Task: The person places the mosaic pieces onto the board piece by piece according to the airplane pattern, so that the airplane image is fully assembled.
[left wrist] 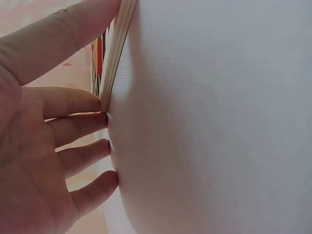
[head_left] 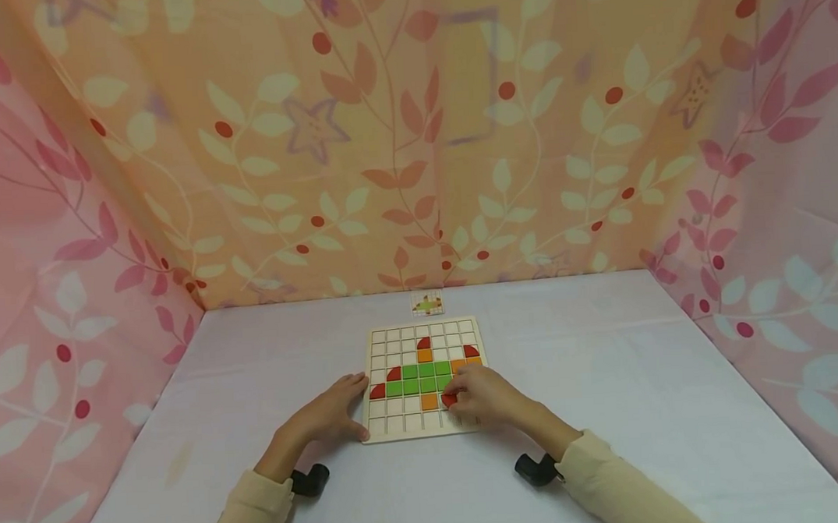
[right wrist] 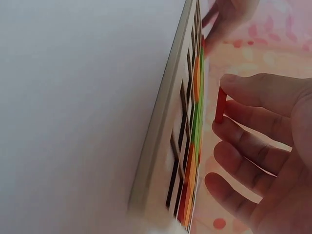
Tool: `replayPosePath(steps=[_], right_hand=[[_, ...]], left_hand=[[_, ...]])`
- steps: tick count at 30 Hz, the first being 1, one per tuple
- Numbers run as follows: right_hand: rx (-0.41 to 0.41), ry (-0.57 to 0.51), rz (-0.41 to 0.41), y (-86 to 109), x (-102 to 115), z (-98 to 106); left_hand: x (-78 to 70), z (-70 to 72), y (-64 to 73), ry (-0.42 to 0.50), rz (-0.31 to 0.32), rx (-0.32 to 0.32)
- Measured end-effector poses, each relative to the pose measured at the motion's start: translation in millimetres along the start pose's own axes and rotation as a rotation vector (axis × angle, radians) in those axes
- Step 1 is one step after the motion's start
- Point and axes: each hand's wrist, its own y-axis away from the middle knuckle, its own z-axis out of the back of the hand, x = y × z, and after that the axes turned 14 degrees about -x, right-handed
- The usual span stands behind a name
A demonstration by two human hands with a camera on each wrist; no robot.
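A wooden grid board (head_left: 396, 426) lies on the table with green, orange and red tiles set in its cells. My right hand (head_left: 490, 395) is over the board's lower right part, pinching a red rounded tile (right wrist: 221, 104) between thumb and fingers. In the right wrist view this tile is held clear of the board. Next to it on the grid sits an orange tile (head_left: 430, 402). At the board's left edge, my left hand (head_left: 336, 409) rests with spread fingers, its thumb at the near corner. The left wrist view shows fingertips (left wrist: 101, 105) touching the board's side.
Just behind the board lies a small pattern card (head_left: 428, 302) printed with a coloured grid figure. A white cloth (head_left: 255, 362) covers the table. Leaf-patterned curtains (head_left: 392, 138) enclose the back and both sides. Black wrist mounts (head_left: 536, 469) sit beneath both forearms.
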Motion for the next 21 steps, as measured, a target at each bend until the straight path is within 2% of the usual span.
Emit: replayPosePath(steps=[4,9,13,21], right_hand=[[0.013,-0.011,-0.007,-1.9,7.3,-7.4],[0.012,-0.022,0.052,-3.6,14.7,-14.1],[0.027,0.011,0.103,-4.8,18.7,-18.6],[0.036,0.076,0.120,-4.2,24.1,-25.0]], left_hand=[[0.0,-0.6,0.4,0.002,0.004,0.001],[0.9,-1.2,0.1,0.002,0.005,0.004],[1.3,-0.7,0.3,-0.002,0.000,0.007],[-0.2,0.7,0.3,0.001,-0.001,0.011]])
